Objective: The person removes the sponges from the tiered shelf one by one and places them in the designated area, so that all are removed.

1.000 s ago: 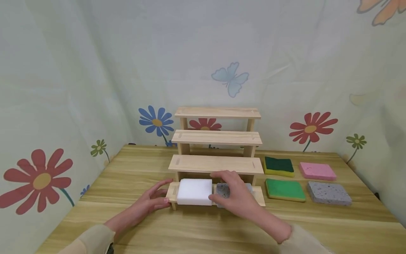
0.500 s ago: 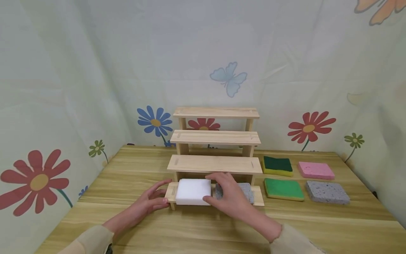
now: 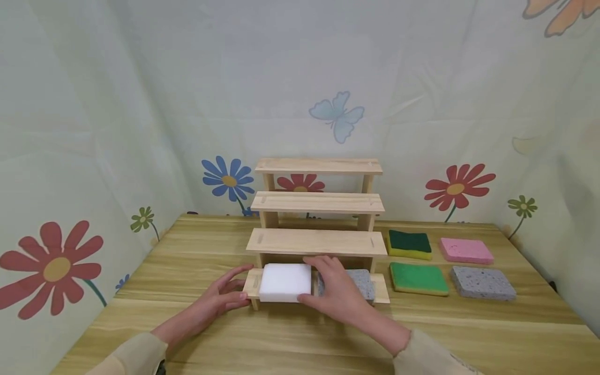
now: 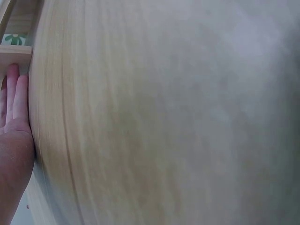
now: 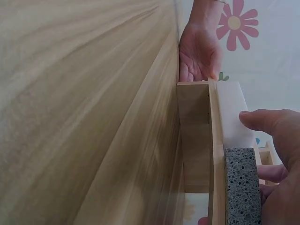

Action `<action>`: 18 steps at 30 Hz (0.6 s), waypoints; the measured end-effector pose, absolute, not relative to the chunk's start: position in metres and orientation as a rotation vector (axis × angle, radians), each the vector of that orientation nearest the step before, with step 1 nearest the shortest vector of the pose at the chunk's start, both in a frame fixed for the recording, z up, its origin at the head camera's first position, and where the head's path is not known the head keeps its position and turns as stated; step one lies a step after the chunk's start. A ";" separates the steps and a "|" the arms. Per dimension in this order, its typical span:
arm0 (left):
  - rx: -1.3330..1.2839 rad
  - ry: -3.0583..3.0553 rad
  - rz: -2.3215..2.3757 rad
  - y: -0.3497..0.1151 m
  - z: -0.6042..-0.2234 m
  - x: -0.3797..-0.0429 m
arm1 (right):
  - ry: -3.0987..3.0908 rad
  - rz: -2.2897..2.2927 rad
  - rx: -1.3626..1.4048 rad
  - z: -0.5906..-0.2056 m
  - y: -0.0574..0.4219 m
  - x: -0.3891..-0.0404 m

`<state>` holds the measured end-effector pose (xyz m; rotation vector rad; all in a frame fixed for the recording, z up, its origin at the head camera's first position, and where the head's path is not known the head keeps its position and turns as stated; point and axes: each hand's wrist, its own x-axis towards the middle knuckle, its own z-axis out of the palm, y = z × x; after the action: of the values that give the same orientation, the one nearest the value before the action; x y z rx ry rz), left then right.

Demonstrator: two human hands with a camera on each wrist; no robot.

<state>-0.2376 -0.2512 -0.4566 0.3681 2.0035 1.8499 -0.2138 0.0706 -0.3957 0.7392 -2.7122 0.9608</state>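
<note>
A white melamine sponge (image 3: 285, 283) lies on the lowest step of a wooden stepped rack (image 3: 316, 241). My right hand (image 3: 338, 289) pinches its right end, thumb at the front and fingers at the back. Under that hand, a grey speckled sponge (image 3: 361, 281) sits on the same step; in the right wrist view, the grey sponge (image 5: 242, 187) lines up end to end with the white sponge (image 5: 233, 112). My left hand (image 3: 217, 296) touches the step's left end, thumb near the front edge; in the left wrist view its fingers (image 4: 19, 98) look straight.
Right of the rack, on the wood-grain table (image 3: 234, 344), lie a dark green and yellow sponge (image 3: 410, 245), a pink sponge (image 3: 466, 251), a bright green sponge (image 3: 419, 278) and another grey speckled sponge (image 3: 483, 283). A flowered curtain (image 3: 300, 78) hangs behind.
My right hand has shifted slightly left, its thumb moving from the white sponge's right corner onto its front. The left hand stays at the step's end; the view has shifted slightly.
</note>
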 end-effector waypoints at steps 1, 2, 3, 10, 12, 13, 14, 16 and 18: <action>0.364 2.002 1.850 -0.251 -0.457 -0.237 | -2.718 0.946 0.742 -0.396 0.070 -0.214; 0.360 2.001 1.851 -0.251 -0.457 -0.237 | -2.728 0.928 0.741 -0.396 0.070 -0.214; 0.357 1.999 1.854 -0.251 -0.457 -0.237 | -2.737 0.911 0.745 -0.396 0.070 -0.214; 0.374 1.985 1.870 -0.251 -0.457 -0.237 | -2.778 0.836 0.757 -0.392 0.068 -0.215; 0.377 1.985 1.869 -0.251 -0.457 -0.237 | -2.783 0.829 0.759 -0.392 0.068 -0.216; 0.378 1.985 1.868 -0.251 -0.457 -0.237 | -2.786 0.827 0.759 -0.393 0.068 -0.216; 0.380 1.985 1.868 -0.251 -0.457 -0.237 | -2.788 0.824 0.759 -0.393 0.068 -0.217; 0.385 1.985 1.869 -0.251 -0.457 -0.237 | -2.791 0.818 0.758 -0.393 0.068 -0.217; 0.389 1.983 1.867 -0.251 -0.457 -0.237 | -2.795 0.812 0.758 -0.394 0.068 -0.217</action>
<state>-0.2373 -0.2510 -0.4567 0.3886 1.9829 1.8675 -0.2173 0.0680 -0.3936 0.7584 -2.7950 0.8116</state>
